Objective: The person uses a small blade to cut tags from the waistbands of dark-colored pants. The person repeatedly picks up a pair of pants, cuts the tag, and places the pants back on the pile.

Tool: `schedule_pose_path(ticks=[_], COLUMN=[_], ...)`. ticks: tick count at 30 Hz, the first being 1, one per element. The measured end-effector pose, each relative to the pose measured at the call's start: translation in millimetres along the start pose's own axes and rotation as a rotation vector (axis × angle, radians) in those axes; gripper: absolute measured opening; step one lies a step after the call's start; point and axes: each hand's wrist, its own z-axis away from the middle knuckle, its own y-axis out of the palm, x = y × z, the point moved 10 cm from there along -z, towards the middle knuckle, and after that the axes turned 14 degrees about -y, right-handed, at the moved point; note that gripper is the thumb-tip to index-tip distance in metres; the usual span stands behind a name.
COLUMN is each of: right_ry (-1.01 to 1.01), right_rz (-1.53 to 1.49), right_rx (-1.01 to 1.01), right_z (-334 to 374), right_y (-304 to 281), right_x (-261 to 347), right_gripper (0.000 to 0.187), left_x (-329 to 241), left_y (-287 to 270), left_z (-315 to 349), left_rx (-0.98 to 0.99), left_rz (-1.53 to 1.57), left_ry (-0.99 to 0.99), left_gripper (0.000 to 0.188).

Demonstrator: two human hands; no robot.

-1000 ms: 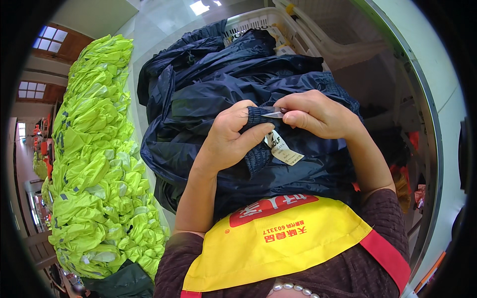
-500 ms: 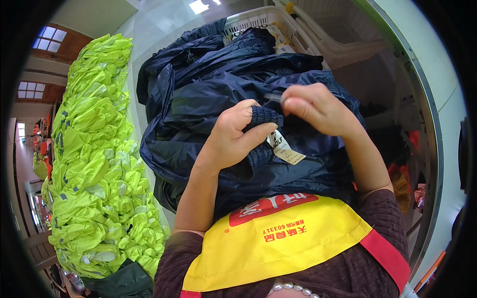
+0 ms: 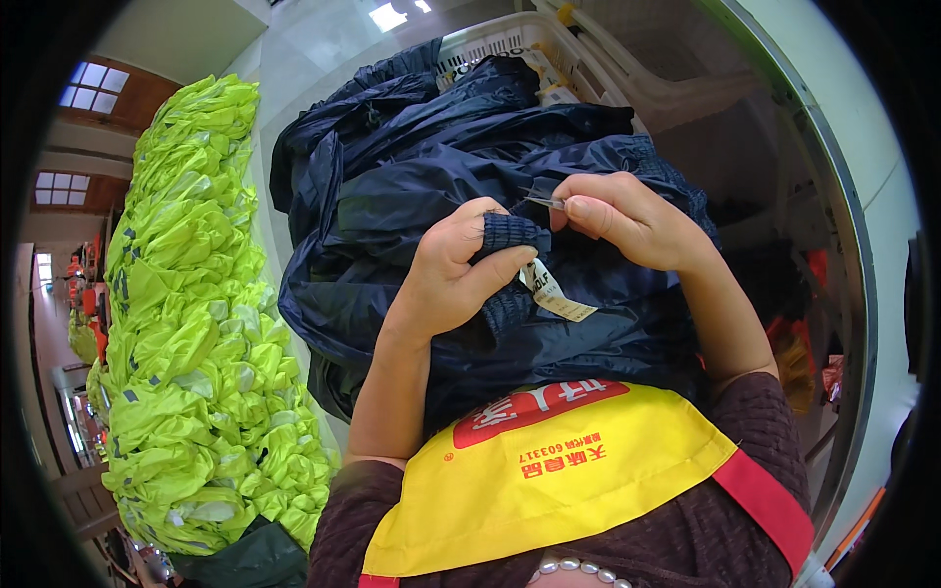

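Note:
My left hand (image 3: pixel 443 279) pinches the gathered elastic waistband (image 3: pixel 515 233) of a navy garment between thumb and fingers. A white label (image 3: pixel 561 302) hangs from the band just below the thumb. In my right hand (image 3: pixel 627 218) is a small pair of thread snips (image 3: pixel 542 199), their thin metal blades pointing left, just above the band. Most of the snips' body is hidden by the fingers. Under both hands lies a heap of shiny navy garments (image 3: pixel 402 201); whether the held garment is separate from it is hard to see.
To the left stretches a long pile of neon-yellow garments (image 3: pixel 186 323), with a dark green cloth (image 3: pixel 245 557) at its near end. A white plastic basket (image 3: pixel 480 41) stands behind the navy heap. A metal-edged table rim (image 3: pixel 863 294) curves along the right.
The right hand and the snips, blurred before, are now steadier, with the blades a little lower. My left hand has shifted the waistband and label slightly left.

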Motion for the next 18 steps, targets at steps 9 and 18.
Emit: schedule_pose_path(ticks=[9, 18], right_ry=[0.106, 0.009], right_rz=[-0.066, -0.081], right_rx=[0.154, -0.076], right_z=[3, 2], right_y=[14, 1], right_x=[-1, -4], right_gripper=[0.044, 0.039], left_x=[-5, -6], left_y=[7, 10], left_z=[0, -1], left_rx=[0.038, 0.056], left_rz=[-0.025, -0.038], left_ry=[0.007, 0.045], left_gripper=[0.012, 0.014])
